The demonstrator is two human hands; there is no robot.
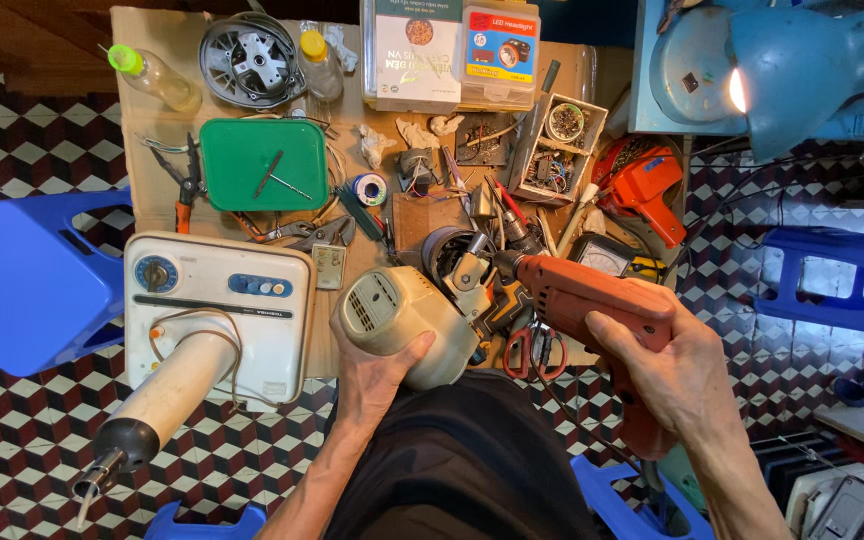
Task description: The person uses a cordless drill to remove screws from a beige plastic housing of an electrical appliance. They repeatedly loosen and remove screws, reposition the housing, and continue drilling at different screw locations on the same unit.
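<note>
My left hand (377,378) grips a cream fan motor housing (397,315) from below, holding it over my lap at the near edge of the cardboard-covered work surface (142,130). My right hand (667,375) is wrapped around the handle of an orange-red electric drill (597,300). The drill's chuck (505,262) points left into the metal parts at the motor's front end (467,270). Red-handled scissors (537,350) lie just under the drill.
A cream fan base with a pole (212,310) lies at the left. Behind are a green lid (264,165), pliers (188,185), solder spool (370,188), bottles (157,80), boxes (452,50), an orange tool (647,190), a multimeter (607,258). Blue stools (22,280) flank me; a lit blue lamp (782,75) is upper right.
</note>
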